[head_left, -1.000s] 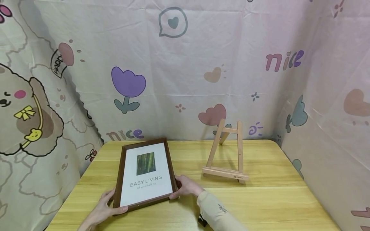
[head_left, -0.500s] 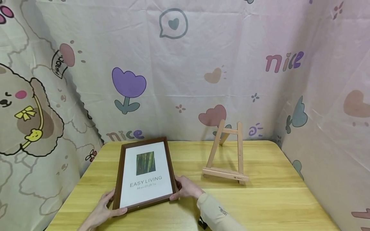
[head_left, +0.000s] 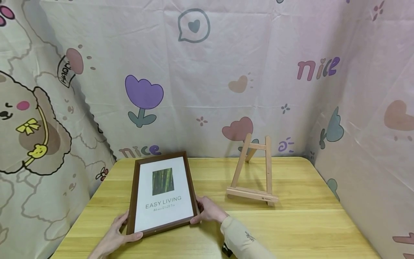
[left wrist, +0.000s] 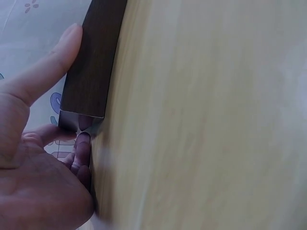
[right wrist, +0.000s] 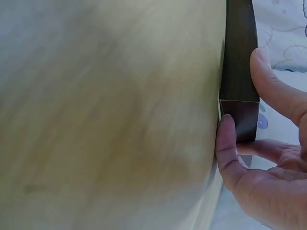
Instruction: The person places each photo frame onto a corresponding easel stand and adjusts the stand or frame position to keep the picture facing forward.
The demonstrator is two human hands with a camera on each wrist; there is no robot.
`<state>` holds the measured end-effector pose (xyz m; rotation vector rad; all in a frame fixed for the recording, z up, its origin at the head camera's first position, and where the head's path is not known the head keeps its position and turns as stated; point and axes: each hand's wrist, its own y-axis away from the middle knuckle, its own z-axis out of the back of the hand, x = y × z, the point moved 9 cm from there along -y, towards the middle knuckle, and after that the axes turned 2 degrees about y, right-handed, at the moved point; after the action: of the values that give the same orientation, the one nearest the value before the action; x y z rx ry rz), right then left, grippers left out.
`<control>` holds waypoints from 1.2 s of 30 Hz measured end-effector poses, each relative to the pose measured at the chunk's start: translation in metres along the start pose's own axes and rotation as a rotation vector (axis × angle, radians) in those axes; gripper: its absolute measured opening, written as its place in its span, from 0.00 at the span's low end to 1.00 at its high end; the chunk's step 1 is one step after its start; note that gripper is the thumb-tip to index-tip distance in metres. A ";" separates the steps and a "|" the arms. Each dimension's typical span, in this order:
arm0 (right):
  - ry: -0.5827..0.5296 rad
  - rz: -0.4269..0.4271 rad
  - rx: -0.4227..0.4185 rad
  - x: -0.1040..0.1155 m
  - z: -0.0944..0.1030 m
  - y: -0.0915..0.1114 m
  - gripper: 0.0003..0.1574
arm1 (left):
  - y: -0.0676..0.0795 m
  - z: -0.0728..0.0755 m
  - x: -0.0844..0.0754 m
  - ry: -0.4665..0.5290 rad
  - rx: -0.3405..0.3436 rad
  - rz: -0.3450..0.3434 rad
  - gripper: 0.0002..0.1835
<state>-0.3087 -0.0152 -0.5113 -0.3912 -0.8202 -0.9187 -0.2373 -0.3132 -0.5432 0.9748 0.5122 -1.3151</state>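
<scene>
A brown picture frame (head_left: 163, 227) with a white insert, a small green bamboo picture and the words EASY LIVING is on the left half of the table, its far end tilted up a little. My left hand (head_left: 113, 233) grips its near left corner, thumb along the near edge and the other fingers at the side and underneath. At the near right corner, my right hand (head_left: 208, 210) grips it the same way. In the left wrist view, fingers (left wrist: 82, 148) curl under the corner; the right wrist view has a fingertip (right wrist: 226, 129) at the lower edge.
A small wooden easel (head_left: 252, 194) stands on the right half of the table, apart from the frame. The wood-grain table (head_left: 307, 230) backs onto a patterned cloth (head_left: 207, 72), which also hangs at both sides. A black object shows under the right sleeve (head_left: 242, 237).
The far edge of the picture frame has risen slightly in the head view. Both hands keep their grip on the near corners, and the easel has stayed in place.
</scene>
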 end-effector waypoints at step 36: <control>-0.044 -0.037 -0.025 0.002 0.007 0.003 0.62 | 0.001 0.004 -0.004 0.011 -0.077 -0.038 0.64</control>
<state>-0.3093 -0.0101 -0.5053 -0.4200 -0.8597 -0.9584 -0.2380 -0.3137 -0.5376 0.9132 0.5884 -1.3147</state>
